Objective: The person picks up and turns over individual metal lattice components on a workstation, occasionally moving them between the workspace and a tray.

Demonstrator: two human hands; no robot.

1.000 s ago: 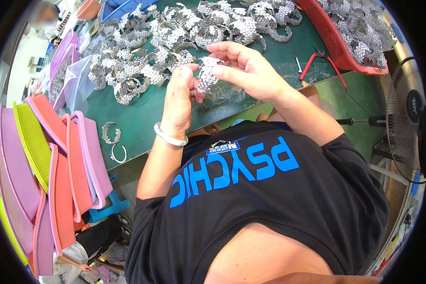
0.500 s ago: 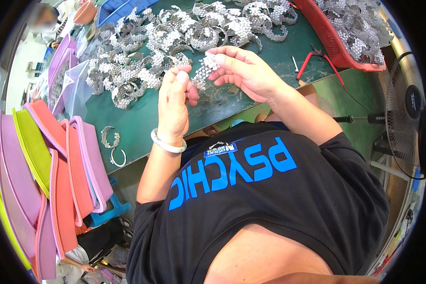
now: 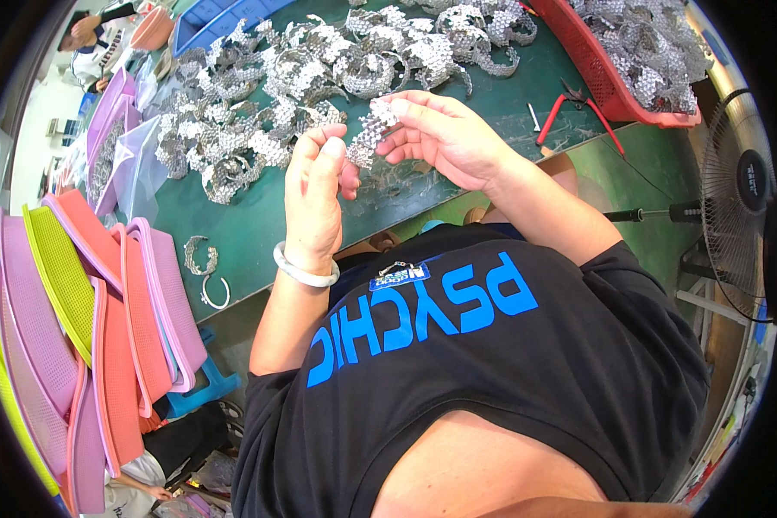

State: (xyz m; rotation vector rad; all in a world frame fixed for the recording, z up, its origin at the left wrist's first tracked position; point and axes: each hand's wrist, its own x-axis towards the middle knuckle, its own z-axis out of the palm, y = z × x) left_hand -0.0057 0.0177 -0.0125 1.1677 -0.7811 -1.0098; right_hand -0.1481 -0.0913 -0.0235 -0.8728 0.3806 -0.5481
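A curved silver metal cuff (image 3: pixel 371 135) with a honeycomb-like surface is held up between my hands, above the near edge of the green table. My right hand (image 3: pixel 449 138) pinches its upper end between thumb and fingers. At its lower left side, my left hand (image 3: pixel 315 186) has its fingers curled in against the cuff; where they touch it is partly hidden. Beyond my hands lies a wide heap of similar silver cuffs (image 3: pixel 371 65). Another cuff (image 3: pixel 200 256) and a thin white open ring (image 3: pixel 217 292) rest on the table to the left.
Red-handled pliers (image 3: pixel 561 116) and a small white stick (image 3: pixel 533 116) lie to the right. A red basket (image 3: pixel 591 78) of silver pieces stands behind them. Coloured plastic baskets (image 3: pixel 60 285) are stacked at left; a fan (image 3: pixel 738 186) stands at right. Another person (image 3: pixel 104 52) is at far left.
The cuff has turned slightly between my hands, which stay in nearly the same place. The person at far left has raised a hand to the head.
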